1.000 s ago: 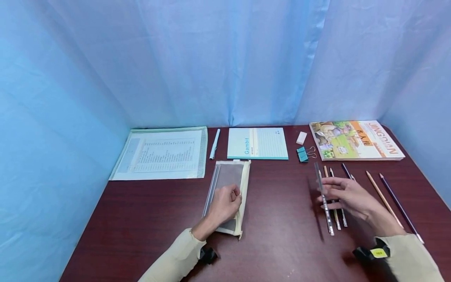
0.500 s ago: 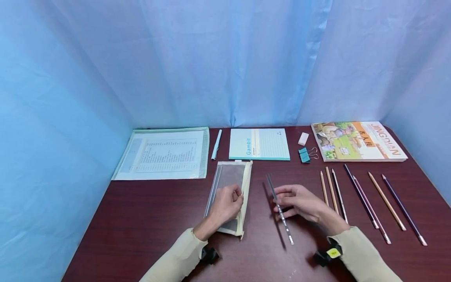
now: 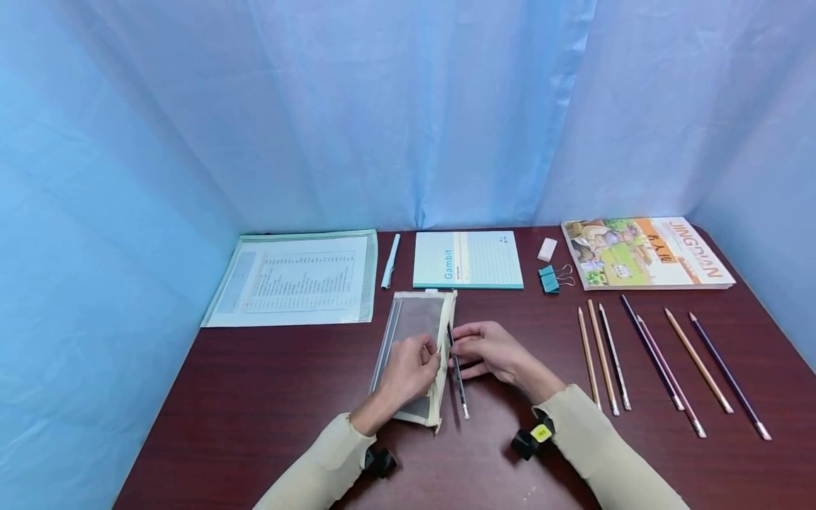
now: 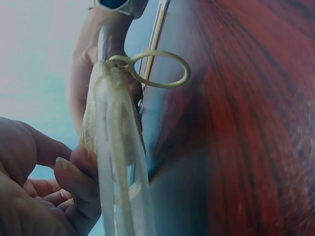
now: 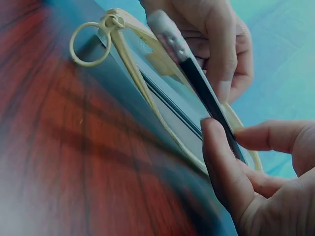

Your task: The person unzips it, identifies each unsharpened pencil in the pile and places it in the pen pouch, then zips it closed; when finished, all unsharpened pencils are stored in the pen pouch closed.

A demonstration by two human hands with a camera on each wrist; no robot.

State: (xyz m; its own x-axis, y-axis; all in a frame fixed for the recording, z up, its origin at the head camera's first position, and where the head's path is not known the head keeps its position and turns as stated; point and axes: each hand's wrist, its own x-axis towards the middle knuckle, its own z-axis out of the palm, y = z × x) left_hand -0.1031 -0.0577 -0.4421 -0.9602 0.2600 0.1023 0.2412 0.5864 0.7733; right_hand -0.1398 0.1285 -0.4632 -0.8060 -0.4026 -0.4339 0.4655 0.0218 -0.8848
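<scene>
surface: dark red table, blue curtain on three sides
left hand: fingers pinch the cream edge of the mesh pouch, holding its mouth apart
right hand: thumb and fingers pinch a dark pencil, now at the pouch's open edge
change: hand and pencil came left from the pencil row within a second
room: bare table between pouch and row; near edge close to both sleeves

2 cream long sleeves; black wrist cameras, 1 with a yellow tag.
</scene>
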